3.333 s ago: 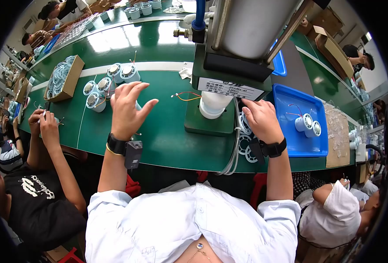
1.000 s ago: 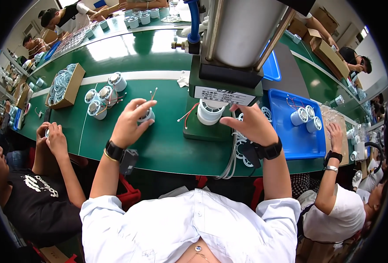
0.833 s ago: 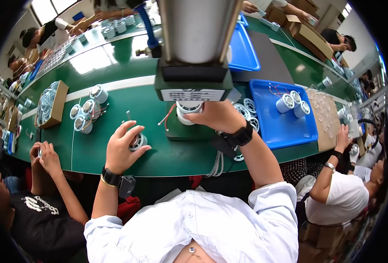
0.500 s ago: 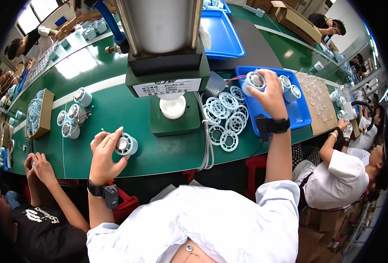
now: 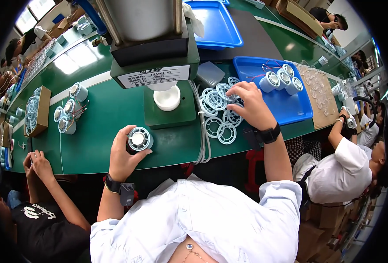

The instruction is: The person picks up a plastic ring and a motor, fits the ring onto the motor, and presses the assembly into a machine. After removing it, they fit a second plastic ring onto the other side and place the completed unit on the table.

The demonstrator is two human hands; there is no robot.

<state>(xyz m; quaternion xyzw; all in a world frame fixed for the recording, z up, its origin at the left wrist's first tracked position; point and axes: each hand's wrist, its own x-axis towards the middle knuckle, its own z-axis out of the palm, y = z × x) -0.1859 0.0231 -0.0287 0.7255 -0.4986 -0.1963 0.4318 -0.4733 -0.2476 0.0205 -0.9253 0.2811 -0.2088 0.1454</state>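
My left hand [image 5: 122,156] grips a light-blue round motor housing [image 5: 139,138] near the table's front edge, fingers and thumb around its sides. Its ringed face with a pale centre points up. My right hand [image 5: 256,108] hovers over a pile of flat light-blue slotted rings [image 5: 227,133], its thumb and fingers apart and nothing visible between them. Beyond it, several similar housings [image 5: 283,78] with red and white wires stand in a blue tray [image 5: 290,115]. Between my hands and farther back, a white round holder [image 5: 167,99] sits on the green base of a press [image 5: 152,57].
Several wired housings [image 5: 67,115] stand to the left, beside a cardboard box [image 5: 41,113] of rings. Grey cables [image 5: 202,131] run down right of the press. Clear plastic pieces [image 5: 314,90] lie on cardboard at right. Co-workers sit on both sides, one with hands [image 5: 40,164] at the left edge.
My right hand has left a housing in the blue tray and moved left over the rings. My left hand has closed around its housing and shifted right. The view has shifted slightly.
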